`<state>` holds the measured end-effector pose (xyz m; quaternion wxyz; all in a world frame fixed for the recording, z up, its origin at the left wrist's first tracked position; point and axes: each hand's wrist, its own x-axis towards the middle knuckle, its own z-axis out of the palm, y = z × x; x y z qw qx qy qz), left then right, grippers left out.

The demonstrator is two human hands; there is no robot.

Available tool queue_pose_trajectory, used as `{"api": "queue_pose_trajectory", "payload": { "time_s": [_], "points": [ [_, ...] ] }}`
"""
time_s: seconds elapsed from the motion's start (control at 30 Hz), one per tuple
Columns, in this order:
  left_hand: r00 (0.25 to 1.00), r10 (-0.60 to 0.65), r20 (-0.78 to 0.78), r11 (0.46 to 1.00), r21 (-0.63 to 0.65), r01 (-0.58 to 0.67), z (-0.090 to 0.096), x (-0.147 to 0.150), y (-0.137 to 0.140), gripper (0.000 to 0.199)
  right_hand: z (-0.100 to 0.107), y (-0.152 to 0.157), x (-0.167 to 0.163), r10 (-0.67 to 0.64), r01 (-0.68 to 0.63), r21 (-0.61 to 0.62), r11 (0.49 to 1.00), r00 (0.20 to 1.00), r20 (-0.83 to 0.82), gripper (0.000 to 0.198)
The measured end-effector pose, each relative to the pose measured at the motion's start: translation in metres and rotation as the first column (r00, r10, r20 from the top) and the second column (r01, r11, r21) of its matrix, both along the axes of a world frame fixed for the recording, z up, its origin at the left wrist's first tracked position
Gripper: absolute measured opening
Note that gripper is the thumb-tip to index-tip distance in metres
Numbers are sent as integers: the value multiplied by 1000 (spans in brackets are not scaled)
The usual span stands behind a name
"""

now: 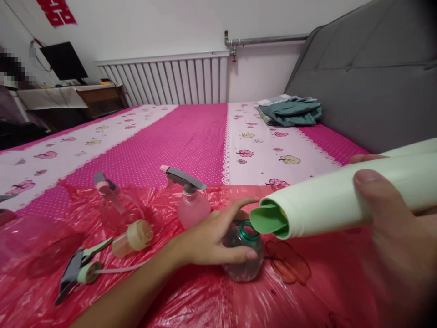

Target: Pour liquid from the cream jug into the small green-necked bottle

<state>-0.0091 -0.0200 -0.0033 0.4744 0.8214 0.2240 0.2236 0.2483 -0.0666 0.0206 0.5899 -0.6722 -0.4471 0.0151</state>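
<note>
My left hand (218,241) is wrapped around a clear green spray bottle (244,266) without its head, standing upright with its neck open. In my right hand (392,218) is a large pale green plastic jug (327,200), tipped nearly level. Its bright green pouring spout (269,218) sits right beside and above the bottle's mouth; I cannot make out any liquid flowing. To the left lies a grey and green spray head (80,271) with its thin tube. Close to it is a yellowish cap-like cup (133,238) on its side.
A pink spray bottle (193,207) stands behind my left hand. Another pink spray bottle (119,205) is farther left, with a clear pink container (34,246) at the edge. Red plastic sheeting (191,300) covers the near bed. Folded clothes (290,111) lie by the grey headboard (372,68).
</note>
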Motion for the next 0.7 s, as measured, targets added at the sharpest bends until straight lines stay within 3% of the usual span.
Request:
{"api": "queue_pose_trajectory", "payload": {
  "time_s": [0.37,0.53,0.7],
  "points": [
    [990,62,-125,981,190,-37,2,4,-3,74,-2,4,-6,-9,15,141,990,999,-45,92],
    [982,86,-169,969,244,-43,2,6,-4,66,6,4,3,12,-13,15,1000,997,71,98],
    [982,89,-165,964,263,-43,0,6,-4,67,9,2,9,12,-13,12,1000,996,87,98]
  ]
}}
